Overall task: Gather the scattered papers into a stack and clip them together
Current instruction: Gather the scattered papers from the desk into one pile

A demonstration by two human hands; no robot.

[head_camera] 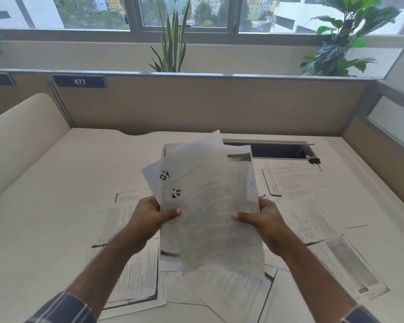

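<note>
Head view, person at a counter gathering papers. Both hands hold a fanned bundle of sheets raised above the counter, its long axis running from the person toward the far partition and leaning slightly right. The left hand grips the bundle's left edge, thumb on top; the right hand grips the right edge likewise, so the fingers of both are clenched on the paper. The sheets are not yet squared: corners splay at the far end and one sheet sits askew. Loose sheets lie flat on the counter under and to both sides of the bundle, more of them to the right. The binder clip rests at the far right, near the cable slot and just beyond the farthest right sheet, well apart from the bundle. It lies forward and right of the right hand, which is plainly the nearer one. Judged from this, gathering is partly done; clipping awaits squaring and the remaining sheets.
</note>
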